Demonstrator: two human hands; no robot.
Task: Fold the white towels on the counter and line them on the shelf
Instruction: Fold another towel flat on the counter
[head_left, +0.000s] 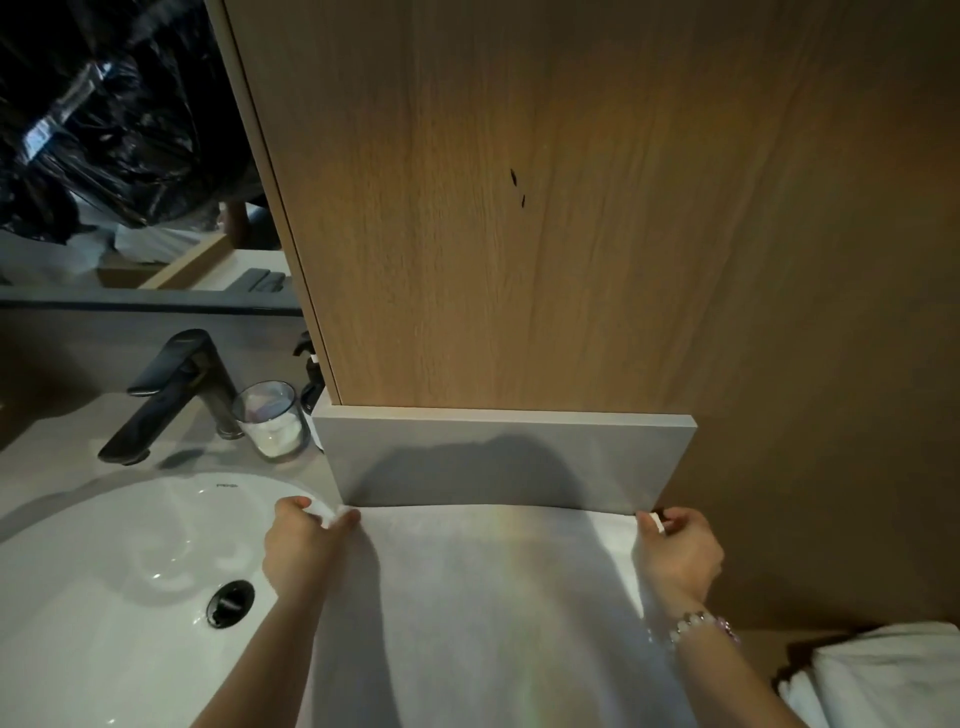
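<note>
We see a white towel spread flat on the counter just right of the sink. Its far edge lies straight along the foot of a low grey backsplash, and its near end runs out of the bottom of the view. The person's left hand is at the towel's far left corner, right beside the rim of the sink, with its fingers curled and the cloth pinched between thumb and fingertips. The right hand is at the far right corner, where the thumb and forefinger pinch the edge and a small bit of white cloth sticks up between them; we cannot tell how the other fingers of that hand lie, as they are turned away from us. A beaded bracelet sits on the right wrist. Above the backsplash rises a tall wooden panel with two small dark marks on it. A black tap stands behind the sink, and just beside it is a clear glass with something white inside. We see more white towels piled at the lower right, apart from the spread one, and a mirror at the upper left shows crumpled black plastic
</note>
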